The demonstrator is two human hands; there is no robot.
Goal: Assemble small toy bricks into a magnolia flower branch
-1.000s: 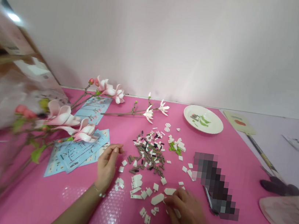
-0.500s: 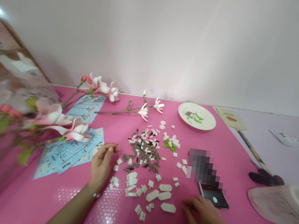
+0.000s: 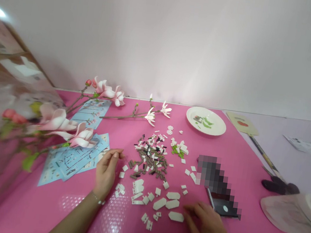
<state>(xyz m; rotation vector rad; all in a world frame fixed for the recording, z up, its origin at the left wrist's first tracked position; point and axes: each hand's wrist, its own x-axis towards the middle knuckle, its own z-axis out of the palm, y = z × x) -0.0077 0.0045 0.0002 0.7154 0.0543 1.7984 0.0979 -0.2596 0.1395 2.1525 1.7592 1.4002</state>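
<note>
My left hand (image 3: pixel 108 169) rests left of a heap of small brown, black and white pieces (image 3: pixel 152 156), its fingers curled together; whether anything is between them is too small to tell. My right hand (image 3: pixel 204 223) is low on the right, fingers apart and holding nothing, the tips beside a long white piece (image 3: pixel 176 216). More long white plates (image 3: pixel 173 195) and small white pieces lie between the hands. White and green pieces (image 3: pixel 179 149) sit right of the heap. Behind it lies a brown stem with white flowers (image 3: pixel 150 116).
Large pink flowers (image 3: pixel 81 137) stand at the left over blue printed sheets (image 3: pixel 80 160). A white plate (image 3: pixel 219 130) with green pieces is at the back. On the right are a phone (image 3: pixel 226 209), a fly-swatter-like paddle (image 3: pixel 244 124) and a translucent container (image 3: pixel 283 213).
My right hand has moved slightly left, closer to the long white piece. My left hand keeps its pose. The whole view has shifted a little.
</note>
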